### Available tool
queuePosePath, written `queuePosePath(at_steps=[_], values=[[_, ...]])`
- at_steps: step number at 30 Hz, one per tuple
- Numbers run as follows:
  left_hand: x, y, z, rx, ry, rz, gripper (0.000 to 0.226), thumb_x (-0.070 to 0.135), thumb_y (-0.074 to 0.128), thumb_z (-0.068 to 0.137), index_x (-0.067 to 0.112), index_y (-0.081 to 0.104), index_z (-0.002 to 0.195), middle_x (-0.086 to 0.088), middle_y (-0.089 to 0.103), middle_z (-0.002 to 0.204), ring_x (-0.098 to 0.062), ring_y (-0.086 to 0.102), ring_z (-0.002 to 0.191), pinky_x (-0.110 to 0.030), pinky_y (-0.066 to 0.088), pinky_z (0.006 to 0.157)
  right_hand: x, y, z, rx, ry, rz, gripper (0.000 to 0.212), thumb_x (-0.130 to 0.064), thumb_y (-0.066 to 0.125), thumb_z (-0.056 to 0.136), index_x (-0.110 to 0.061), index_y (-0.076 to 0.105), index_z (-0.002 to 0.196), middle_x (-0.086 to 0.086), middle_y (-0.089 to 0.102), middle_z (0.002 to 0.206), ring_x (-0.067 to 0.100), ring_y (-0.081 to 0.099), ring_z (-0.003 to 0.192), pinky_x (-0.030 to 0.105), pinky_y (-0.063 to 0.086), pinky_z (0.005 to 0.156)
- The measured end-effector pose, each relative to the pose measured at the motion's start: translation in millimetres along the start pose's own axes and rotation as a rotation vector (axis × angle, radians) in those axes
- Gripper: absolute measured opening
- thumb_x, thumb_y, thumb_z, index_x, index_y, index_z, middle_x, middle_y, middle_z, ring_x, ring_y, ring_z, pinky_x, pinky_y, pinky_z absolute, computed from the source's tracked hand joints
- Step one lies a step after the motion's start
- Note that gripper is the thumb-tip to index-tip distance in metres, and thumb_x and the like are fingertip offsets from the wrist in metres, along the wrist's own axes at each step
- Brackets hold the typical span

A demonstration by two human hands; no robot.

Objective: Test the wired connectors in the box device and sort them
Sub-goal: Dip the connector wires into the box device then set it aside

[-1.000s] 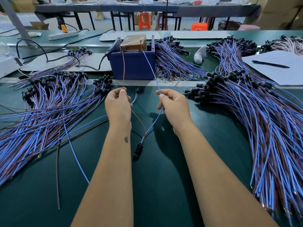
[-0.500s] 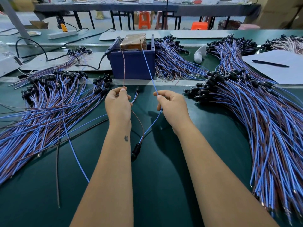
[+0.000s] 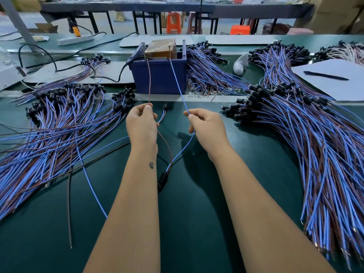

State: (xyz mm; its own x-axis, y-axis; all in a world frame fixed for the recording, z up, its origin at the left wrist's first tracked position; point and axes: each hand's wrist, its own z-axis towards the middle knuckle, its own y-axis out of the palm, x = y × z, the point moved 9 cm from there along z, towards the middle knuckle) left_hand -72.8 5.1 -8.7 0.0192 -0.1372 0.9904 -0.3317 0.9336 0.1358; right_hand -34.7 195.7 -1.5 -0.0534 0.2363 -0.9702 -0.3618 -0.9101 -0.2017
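A: So, where is the piece under test?

B: Its small black plastic connector (image 3: 162,179) lies on the dark green desk (image 3: 197,223) at centre frame, between the forearms. Two leads rise from it: the left hand (image 3: 141,126) pinches the thin brown wire (image 3: 149,83), the right hand (image 3: 206,128) pinches the thin blue wire (image 3: 178,83). Both wires run up to the blue plastic box device (image 3: 160,75) at upper centre, their tips at its top edge.

A: Are both hands closed on the wires?

B: Yes, fingers curled, each wire held between thumb and fingertip.

A: How will it handle?

B: Light and limp, I'd judge. The wires look springy but bend easily, so grip close to the ends to steer the tips. The bare tips are likely delicate, so avoid kinking them.

A: And the sorting?

B: Heaps of blue-and-brown wired connectors lie at left (image 3: 59,131) and right (image 3: 315,144); which one holds tested pieces I cannot tell.
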Motion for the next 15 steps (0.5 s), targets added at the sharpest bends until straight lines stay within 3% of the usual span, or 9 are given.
queuePosePath(at_steps=[15], values=[[0.5, -0.8, -0.5, -0.004, -0.014, -0.001, 0.015, 0.016, 0.047, 0.100, 0.018, 0.061, 0.093, 0.004, 0.054, 0.071, -0.008, 0.047, 0.055, -0.014, 0.038, 0.046, -2.0, -6.7, -3.6, 0.039, 0.016, 0.054, 0.021, -0.013, 0.051, 0.095, -0.020, 0.070, 0.099, -0.007, 0.053, 0.053, -0.002, 0.043, 0.045, 0.011, 0.036, 0.049]])
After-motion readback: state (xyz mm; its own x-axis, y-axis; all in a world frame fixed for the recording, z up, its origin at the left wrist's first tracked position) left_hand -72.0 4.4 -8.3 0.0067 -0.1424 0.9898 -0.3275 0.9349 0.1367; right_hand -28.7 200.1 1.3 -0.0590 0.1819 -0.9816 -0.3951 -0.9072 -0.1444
